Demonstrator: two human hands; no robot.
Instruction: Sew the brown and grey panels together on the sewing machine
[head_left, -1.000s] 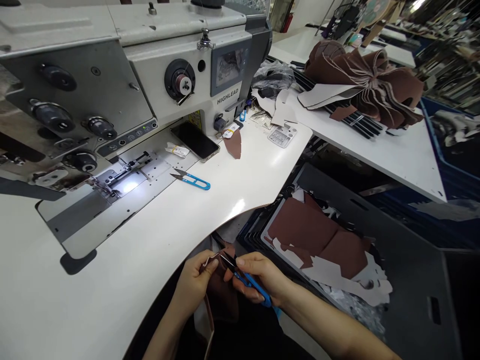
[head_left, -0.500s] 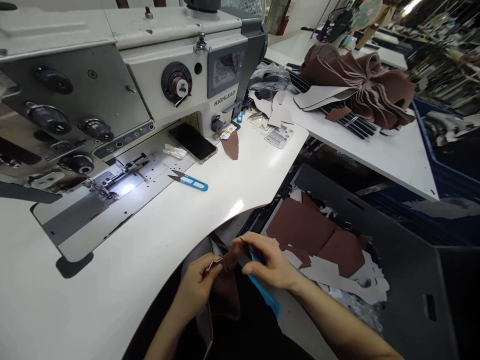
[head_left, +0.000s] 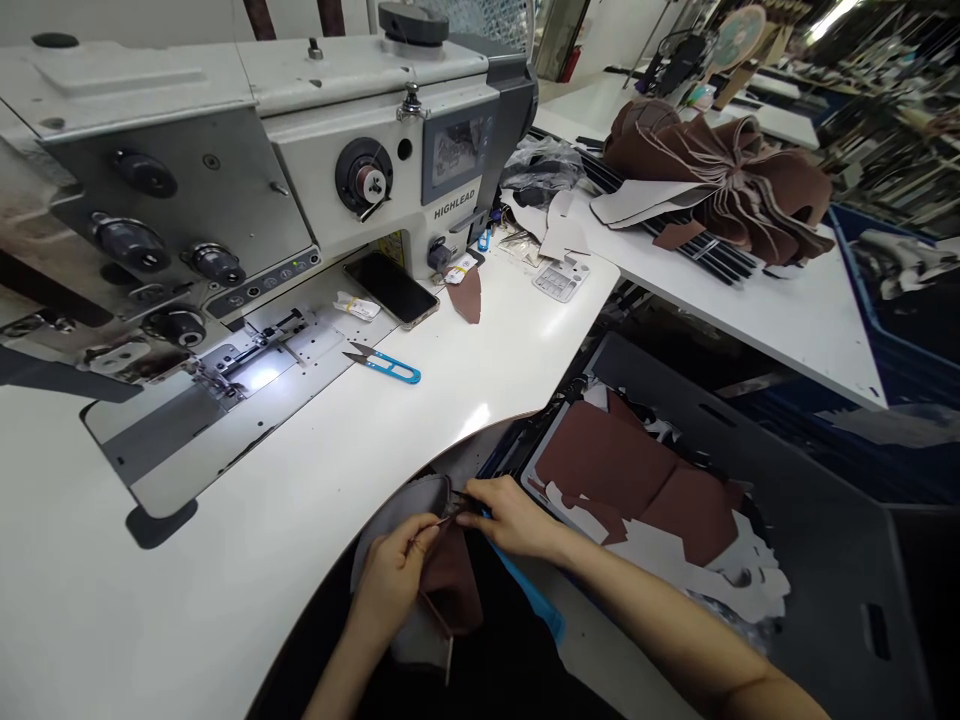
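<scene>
A brown leather-like piece (head_left: 454,585) with a pale backing hangs over my lap, below the table edge. My left hand (head_left: 391,580) is closed, with thumb and forefinger pinching its upper edge. Close beside it, my right hand (head_left: 510,515) has its fingertips drawn together at the same edge. Something thin and dark shows between the right fingers, too small to make out. A grey panel (head_left: 405,515) lies behind and under the left hand. Blue-handled thread snips (head_left: 384,364) rest on the white sewing table (head_left: 315,480), apart from both hands.
A HIGHLEAD sewing machine (head_left: 360,120) stands at the left, its needle area lit. A phone (head_left: 391,288) lies by it. Stacked brown pieces (head_left: 720,170) sit on the table at right. Below, a grey bin (head_left: 810,520) holds brown and white scraps.
My right hand has moved left and closed in against my left hand at the piece's edge. The brown piece hangs more spread out, and the view has shifted slightly.
</scene>
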